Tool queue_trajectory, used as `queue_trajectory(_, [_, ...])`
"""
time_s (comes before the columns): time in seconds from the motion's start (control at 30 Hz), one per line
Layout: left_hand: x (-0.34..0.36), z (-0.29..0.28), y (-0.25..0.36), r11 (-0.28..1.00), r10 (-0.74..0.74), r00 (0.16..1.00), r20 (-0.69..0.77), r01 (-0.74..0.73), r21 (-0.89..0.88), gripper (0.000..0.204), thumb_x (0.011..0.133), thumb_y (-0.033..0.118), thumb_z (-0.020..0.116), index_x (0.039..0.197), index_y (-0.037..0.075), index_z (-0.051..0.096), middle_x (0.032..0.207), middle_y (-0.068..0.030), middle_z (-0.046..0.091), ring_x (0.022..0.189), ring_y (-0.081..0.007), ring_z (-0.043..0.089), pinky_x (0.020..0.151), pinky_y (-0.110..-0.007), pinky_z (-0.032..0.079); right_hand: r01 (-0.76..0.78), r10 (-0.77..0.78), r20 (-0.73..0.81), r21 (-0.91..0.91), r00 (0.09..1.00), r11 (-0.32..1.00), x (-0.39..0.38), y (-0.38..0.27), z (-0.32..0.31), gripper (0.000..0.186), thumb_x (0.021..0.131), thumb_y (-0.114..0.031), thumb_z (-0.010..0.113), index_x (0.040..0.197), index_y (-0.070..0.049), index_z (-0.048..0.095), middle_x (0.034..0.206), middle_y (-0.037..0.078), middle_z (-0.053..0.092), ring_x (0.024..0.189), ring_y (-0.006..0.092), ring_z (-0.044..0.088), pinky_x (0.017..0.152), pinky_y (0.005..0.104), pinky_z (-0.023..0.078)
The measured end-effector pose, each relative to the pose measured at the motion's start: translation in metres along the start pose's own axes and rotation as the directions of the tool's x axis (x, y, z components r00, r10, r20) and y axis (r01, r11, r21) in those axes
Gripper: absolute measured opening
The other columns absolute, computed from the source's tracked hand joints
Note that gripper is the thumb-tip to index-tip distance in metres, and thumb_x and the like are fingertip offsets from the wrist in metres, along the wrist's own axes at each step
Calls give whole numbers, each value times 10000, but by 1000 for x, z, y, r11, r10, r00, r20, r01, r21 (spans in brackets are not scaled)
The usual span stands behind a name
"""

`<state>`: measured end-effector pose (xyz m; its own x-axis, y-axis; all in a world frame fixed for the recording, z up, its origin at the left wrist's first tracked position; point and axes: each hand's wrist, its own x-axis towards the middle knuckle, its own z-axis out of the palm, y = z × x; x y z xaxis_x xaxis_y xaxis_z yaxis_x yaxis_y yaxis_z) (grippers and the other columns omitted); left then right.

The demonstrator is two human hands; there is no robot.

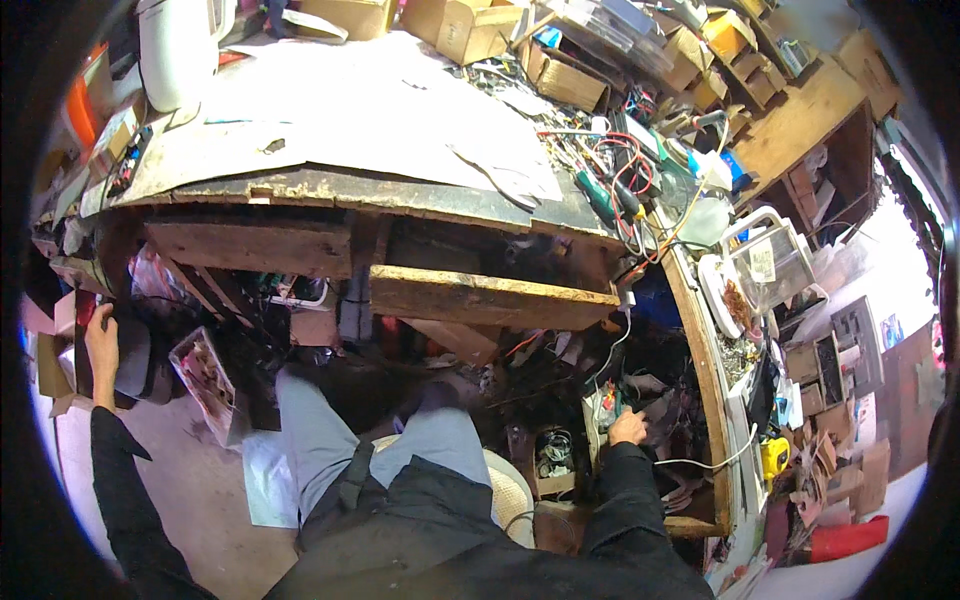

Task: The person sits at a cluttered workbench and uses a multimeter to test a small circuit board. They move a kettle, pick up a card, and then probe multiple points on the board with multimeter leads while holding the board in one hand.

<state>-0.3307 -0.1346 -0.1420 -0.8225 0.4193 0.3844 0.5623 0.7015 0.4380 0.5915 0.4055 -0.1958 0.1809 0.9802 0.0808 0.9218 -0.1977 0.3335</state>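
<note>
At the far left my left hand (102, 345) reaches out beside an opened cardboard box (55, 365). Its fingers look loosely stretched and bent at the tips, near something small and red. I see nothing held in it. Low on the right, under the bench, my right hand (628, 428) is closed, its knuckles up. It is at the edge of a narrow pale box (592, 425) with small mixed items in it. The fingertips are partly hidden, and what they grip is too small to make out. Beside that box stands a carton with a coiled cable (553, 455).
A worn wooden bench (330, 190) spans the front, its drawer (490, 295) pulled out above my knees. Tools and red wires (625, 155) crowd its right end. A long box of odds and ends (207, 385) stands on the floor; a yellow tape measure (774, 457) lies right.
</note>
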Motion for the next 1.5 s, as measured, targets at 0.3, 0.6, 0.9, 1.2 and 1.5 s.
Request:
queue_trajectory(0.3, [-30, 9, 1, 999, -43, 998, 49, 43, 17, 302, 927, 68, 563, 1213, 14, 644, 1163, -177, 700, 1101, -319, 662, 990, -372, 489, 9, -9, -2, 181, 1000, 983, 2, 15, 7, 121, 913, -92, 598, 1003, -36, 656, 1156, 240, 576, 960, 441, 664, 828, 489, 563])
queue_trajectory(0.6, [-42, 34, 67, 978, -68, 997, 47, 76, -197, 313, 896, 69, 571, 1187, 19, 675, 1097, -161, 719, 1032, -275, 687, 908, -351, 520, -25, 21, 72, 65, 997, 998, 16, -25, -10, 249, 858, -165, 708, 1088, -70, 709, 1084, 241, 688, 962, 369, 704, 843, 470, 570])
queue_trajectory(0.9, [-92, 5, 79, 965, -181, 983, 30, 184, -188, 726, 849, 121, 589, 1515, 64, 305, 1230, -267, 646, 1135, -450, 610, 1001, -495, 472, 754, -807, -119, 455, 578, 474, -69, -202, -185, 269, 913, -180, 610, 1134, -43, 681, 1157, 243, 681, 1079, 398, 669, 892, 485, 555])
queue_trajectory(1.2, [-47, -114, 12, 933, -352, 824, -445, 348, -94, 752, 828, 83, 622, 1504, 99, 294, 1070, -216, 699, 936, -356, 688, 824, -450, 546, 719, -735, -91, 314, 672, 620, -42, -233, -152, 243, 933, -171, 583, 1120, -50, 678, 1148, 227, 692, 1064, 392, 679, 875, 486, 559])
queue_trajectory(1.5, [-87, -149, -57, 823, -468, 883, -48, 415, -388, 703, 905, 25, 615, 1508, 103, 262, 1198, -248, 635, 947, -356, 694, 816, -451, 590, 206, -224, 91, 173, 970, 963, 23, -70, 7, 221, 952, -162, 556, 1106, -57, 675, 1138, 211, 702, 1048, 385, 689, 857, 488, 564])
